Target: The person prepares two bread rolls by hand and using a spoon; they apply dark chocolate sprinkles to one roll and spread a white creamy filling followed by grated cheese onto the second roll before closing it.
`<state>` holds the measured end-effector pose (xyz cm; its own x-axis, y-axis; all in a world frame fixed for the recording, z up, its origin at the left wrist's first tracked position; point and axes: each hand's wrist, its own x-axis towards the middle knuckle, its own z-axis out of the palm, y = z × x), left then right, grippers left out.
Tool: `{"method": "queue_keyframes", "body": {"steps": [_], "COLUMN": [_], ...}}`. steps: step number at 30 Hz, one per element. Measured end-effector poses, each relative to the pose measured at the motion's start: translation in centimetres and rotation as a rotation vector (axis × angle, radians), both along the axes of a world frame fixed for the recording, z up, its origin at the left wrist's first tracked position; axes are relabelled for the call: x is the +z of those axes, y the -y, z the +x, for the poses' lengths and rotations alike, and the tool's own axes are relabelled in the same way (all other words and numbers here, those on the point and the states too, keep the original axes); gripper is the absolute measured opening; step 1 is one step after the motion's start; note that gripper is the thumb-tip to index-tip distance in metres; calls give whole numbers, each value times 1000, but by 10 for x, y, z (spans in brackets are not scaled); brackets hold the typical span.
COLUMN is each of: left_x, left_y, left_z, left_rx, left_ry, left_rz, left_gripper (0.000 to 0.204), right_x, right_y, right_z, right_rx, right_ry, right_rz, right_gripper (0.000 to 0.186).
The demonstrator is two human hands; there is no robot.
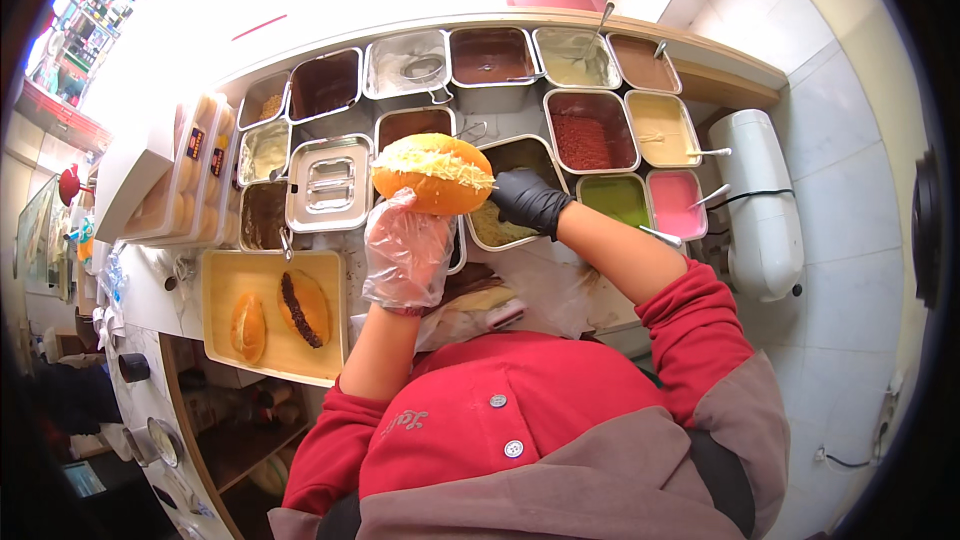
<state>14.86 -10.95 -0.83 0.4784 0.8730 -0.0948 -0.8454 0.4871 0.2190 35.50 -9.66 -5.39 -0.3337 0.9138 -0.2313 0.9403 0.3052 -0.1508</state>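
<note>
My left hand (410,252), in a clear plastic glove, grips a split bun (405,198) from below. Pale shreds, like grated cheese, fill the slit along the bun's top. Close to the bun's right end is my right hand (528,202) in a black glove, its fingers curled together over a metal pan (553,152). Whatever those fingers hold, if anything, cannot be made out. Pale shreds (492,228) show in that pan below the hand.
Several metal pans of fillings surround my hands, including red crumbs (580,135), green cream (615,202) and pink cream (676,205). A lidded pan (330,182) stands left. Two buns lie on a yellow tray (225,340). Stacked plastic boxes (200,180) and a white appliance (762,205) flank the counter.
</note>
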Motion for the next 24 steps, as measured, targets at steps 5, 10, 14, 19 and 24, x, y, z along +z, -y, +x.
{"method": "queue_keyframes", "body": {"steps": [5,10,14,19,24], "left_x": [4,-1,-1,-5,4], "left_y": [3,6,10,13,16], "left_z": [2,-2,8,26,28], "left_rx": [40,42,20,-57,-99], "left_ry": [-48,-6,-29,-58,-10], "left_rz": [-14,-50,-31,-3,-31], "left_gripper": [46,46,42,42,40], "right_x": [29,84,137,158,156], "right_y": [2,19,27,28,35], "right_z": [15,42,39,15,1], "right_rx": [-107,-318,-431,-283,-212], "right_ry": [-199,-671,-1077,-1045,-813], "right_rz": [-9,-103,-244,-136,98], "right_gripper": [16,24,22,23,18]}}
